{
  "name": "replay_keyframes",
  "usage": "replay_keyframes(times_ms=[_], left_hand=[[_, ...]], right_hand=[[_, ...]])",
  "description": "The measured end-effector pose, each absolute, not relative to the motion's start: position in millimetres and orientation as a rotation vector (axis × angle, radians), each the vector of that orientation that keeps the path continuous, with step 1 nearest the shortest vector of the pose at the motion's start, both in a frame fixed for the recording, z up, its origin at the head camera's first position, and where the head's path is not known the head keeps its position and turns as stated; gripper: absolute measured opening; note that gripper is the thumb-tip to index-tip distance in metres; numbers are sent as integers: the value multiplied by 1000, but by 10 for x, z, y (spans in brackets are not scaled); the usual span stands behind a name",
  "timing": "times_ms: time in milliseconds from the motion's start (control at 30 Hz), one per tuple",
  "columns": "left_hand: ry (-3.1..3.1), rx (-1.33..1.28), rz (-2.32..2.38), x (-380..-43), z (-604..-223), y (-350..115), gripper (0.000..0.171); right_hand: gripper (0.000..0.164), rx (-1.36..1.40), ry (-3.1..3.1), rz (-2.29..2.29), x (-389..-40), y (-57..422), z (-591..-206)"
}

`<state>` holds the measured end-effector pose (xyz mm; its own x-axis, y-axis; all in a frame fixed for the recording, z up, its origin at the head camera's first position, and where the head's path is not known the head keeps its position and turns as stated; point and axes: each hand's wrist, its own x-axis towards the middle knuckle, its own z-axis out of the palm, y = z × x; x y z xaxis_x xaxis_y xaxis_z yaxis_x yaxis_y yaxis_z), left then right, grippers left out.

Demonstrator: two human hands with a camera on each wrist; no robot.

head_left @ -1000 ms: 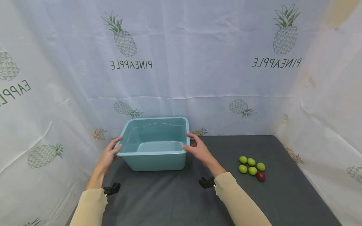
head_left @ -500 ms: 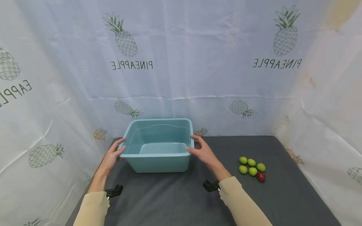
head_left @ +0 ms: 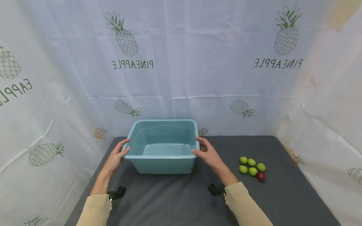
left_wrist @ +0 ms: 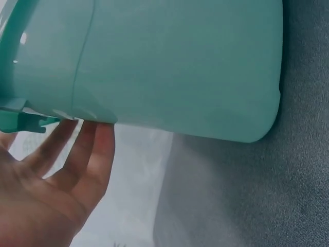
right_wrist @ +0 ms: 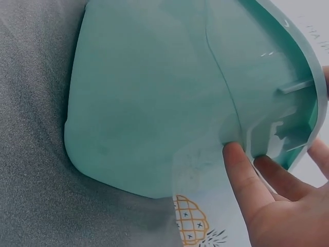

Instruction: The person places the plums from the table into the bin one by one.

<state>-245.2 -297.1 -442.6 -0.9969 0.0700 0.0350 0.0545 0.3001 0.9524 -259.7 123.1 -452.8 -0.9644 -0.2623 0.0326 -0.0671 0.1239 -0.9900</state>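
The blue plastic basin point(head_left: 162, 166) sits between the left hand point(head_left: 114, 159) and right hand point(head_left: 210, 155), whose fingers grip its opposite ends, so matched, gentle pressure from both sides should best guide it level.

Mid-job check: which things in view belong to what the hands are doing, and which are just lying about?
In the job, judging by the grip:
Blue-green basin
Left hand and right hand, holding its opposite ends

Apparently just lying about, untouched:
Five green fruits
Dark red fruit
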Motion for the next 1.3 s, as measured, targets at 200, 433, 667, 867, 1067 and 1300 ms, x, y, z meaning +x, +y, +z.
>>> replay_keyframes(times_ms=[200, 433, 667, 867, 1067, 1300], left_hand=[[2519, 131, 1837, -2445, -4446, -2927, 55], [2538, 161, 1827, -2402, -4438, -2878, 56], [2575, 189, 1833, -2341, -4447, -2827, 57], [2596, 225, 1851, -2312, -4462, -2763, 56], [2594, 243, 1849, -2288, -4477, -2711, 57], [2585, 265, 1861, -2267, -4485, -2663, 56]], right_hand=[[68, -304, 2258, -1949, -2539, 1294, -4521], [69, -322, 2254, -1949, -2495, 1347, -4479], [68, -332, 2239, -1960, -2448, 1395, -4446], [67, -329, 2275, -1946, -2404, 1450, -4445], [66, -300, 2295, -1940, -2382, 1506, -4447], [67, -314, 2285, -1939, -2347, 1571, -4435]])
